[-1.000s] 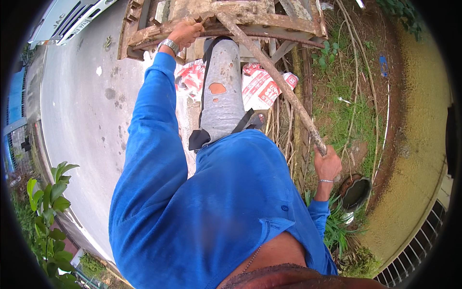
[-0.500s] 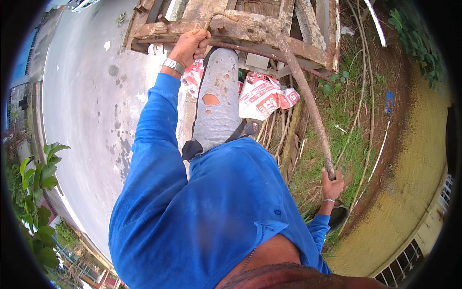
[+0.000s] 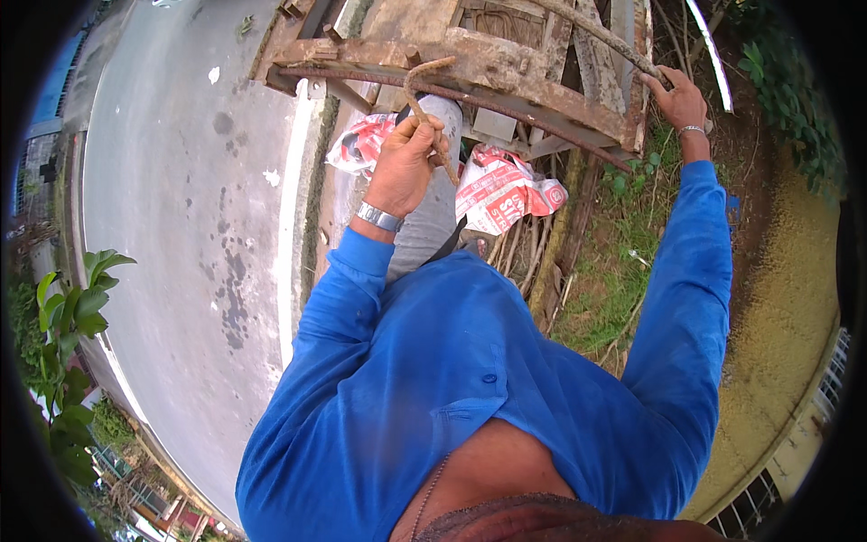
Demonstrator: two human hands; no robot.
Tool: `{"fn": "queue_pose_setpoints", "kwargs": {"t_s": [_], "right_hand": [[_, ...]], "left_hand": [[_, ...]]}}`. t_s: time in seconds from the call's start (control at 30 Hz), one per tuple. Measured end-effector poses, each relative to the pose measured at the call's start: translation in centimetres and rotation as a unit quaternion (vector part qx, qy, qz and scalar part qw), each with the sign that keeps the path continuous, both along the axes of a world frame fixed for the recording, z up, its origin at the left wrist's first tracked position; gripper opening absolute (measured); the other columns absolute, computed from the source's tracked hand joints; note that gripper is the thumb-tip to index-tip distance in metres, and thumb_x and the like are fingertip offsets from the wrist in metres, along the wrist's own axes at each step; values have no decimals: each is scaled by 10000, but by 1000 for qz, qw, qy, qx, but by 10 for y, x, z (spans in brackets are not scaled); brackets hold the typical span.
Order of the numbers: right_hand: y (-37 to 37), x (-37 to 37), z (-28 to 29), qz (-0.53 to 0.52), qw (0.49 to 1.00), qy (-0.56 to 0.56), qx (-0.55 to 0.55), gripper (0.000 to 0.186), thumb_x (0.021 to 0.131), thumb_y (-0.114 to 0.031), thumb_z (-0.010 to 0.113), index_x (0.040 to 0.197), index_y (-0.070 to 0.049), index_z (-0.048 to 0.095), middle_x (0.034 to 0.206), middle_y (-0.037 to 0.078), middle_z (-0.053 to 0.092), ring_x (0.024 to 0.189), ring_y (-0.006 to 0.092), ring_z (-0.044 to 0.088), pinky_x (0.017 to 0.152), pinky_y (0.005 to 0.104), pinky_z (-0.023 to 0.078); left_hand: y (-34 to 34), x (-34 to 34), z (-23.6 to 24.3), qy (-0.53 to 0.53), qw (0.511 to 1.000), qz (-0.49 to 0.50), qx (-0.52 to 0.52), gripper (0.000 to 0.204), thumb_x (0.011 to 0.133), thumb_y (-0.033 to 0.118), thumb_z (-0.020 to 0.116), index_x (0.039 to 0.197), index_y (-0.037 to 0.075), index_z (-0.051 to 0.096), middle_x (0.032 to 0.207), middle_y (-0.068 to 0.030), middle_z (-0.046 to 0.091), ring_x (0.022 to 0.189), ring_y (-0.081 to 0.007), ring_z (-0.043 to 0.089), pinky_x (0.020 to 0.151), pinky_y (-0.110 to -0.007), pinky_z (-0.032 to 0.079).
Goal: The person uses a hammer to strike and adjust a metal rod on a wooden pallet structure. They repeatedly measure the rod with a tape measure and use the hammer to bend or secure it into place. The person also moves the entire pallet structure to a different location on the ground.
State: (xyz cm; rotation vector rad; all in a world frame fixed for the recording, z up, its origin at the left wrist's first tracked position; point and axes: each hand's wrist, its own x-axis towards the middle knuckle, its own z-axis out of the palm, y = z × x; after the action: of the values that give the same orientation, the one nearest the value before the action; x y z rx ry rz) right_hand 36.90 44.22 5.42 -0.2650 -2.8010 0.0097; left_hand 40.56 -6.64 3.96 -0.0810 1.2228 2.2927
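My left hand is closed around a rusty bent steel rod. Its hooked upper end rises in front of the bench's near beam, and the straight lower end sticks out below my fingers. Out to the right, my right hand grips the near end of a long, brownish bar. That bar slants across the right part of the rough, rust-stained bench, and its far end runs out of view. Short pegs stand up from the bench's left side.
Red and white plastic bags lie under the bench by my leg. Long sticks lie on the ground nearby. A grey road runs along the left behind a white kerb line. Grass and a yellowish wall are on the right.
My left hand has drawn the bent rod off the bench toward me. My right hand has swung the long bar's near end forward, from beside my body up to the bench's right side.
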Motion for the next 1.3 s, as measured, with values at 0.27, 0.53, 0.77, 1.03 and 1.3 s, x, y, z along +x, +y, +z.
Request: {"fn": "queue_pose_setpoints", "kwargs": {"t_s": [0.27, 0.53, 0.77, 1.03, 1.3], "right_hand": [[15, -10, -13, 43, 989, 78, 118, 438, 854, -492, 721, 1210, -239, 703, 1205, 94, 672, 1025, 343, 644, 879, 460, 524], [-196, 132, 34, 104, 885, -83, -447, 315, 844, -279, 784, 1089, -83, 745, 1017, 97, 717, 887, 213, 698, 741, 315, 555], [-126, 114, 23, 148, 971, 30, -185, 169, 843, -142, 703, 993, -67, 726, 935, 109, 669, 887, 346, 641, 785, 416, 532], [-72, 81, -1, 140, 980, -54, -130, 151, 813, -112, 711, 956, -66, 722, 992, 57, 642, 1043, 286, 581, 888, 413, 490], [-91, 66, 34, 101, 986, -22, -131, 171, 799, -108, 723, 963, -61, 729, 1097, 105, 646, 1085, 288, 583, 933, 385, 474]], "left_hand": [[39, 12, -18, -35, 998, -39, -30, 143, 1004, 142, 583, 1073, 18, 591, 934, -83, 637, 847, -184, 629, 739, -332, 520], [131, 11, -44, -100, 983, -98, 114, 89, 1006, 82, 558, 1089, 51, 571, 1072, -127, 634, 1021, -279, 641, 917, -431, 551], [222, 18, -34, -149, 972, -104, 147, 204, 995, 117, 591, 1169, 18, 553, 1108, -148, 624, 1042, -283, 624, 875, -433, 563], [135, 13, 12, 59, 944, -280, -163, 183, 947, 49, 588, 1104, -30, 639, 1027, -122, 674, 838, -168, 665, 695, -290, 567], [37, -200, 67, 452, 795, 2, -404, 200, 884, 91, 622, 1038, 27, 732, 862, -79, 732, 747, -127, 678, 675, -274, 541]]}}
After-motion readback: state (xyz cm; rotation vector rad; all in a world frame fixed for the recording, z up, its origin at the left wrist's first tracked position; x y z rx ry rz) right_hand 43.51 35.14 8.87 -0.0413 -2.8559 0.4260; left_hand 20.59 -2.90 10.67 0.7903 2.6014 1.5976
